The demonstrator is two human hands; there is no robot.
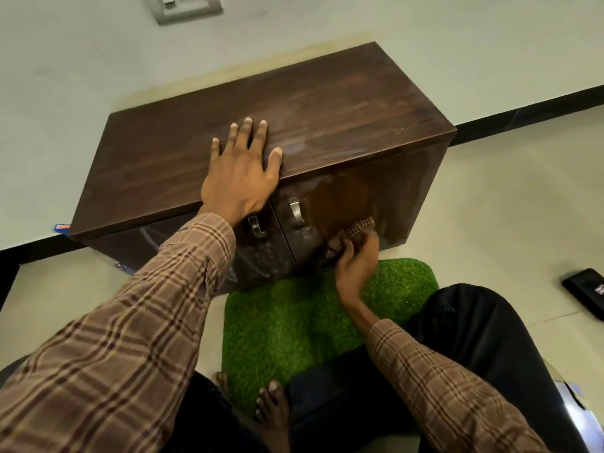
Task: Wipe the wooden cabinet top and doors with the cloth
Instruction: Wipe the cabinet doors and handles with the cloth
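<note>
The checked woven cloth is bunched against the glossy right door of the dark wooden cabinet, clamped under the right hand's curled fingers. The left hand lies flat on the top, fingers spread. Below lies a shaggy green mat.

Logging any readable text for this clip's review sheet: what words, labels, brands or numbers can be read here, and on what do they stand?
No text can be read.
Black object on the floor: a small light label, too blurred to read.
Blue and orange item beside the cabinet: possible print, too small to read.
Cabinet, cloth, green mat and wall switch: no text visible.
</note>
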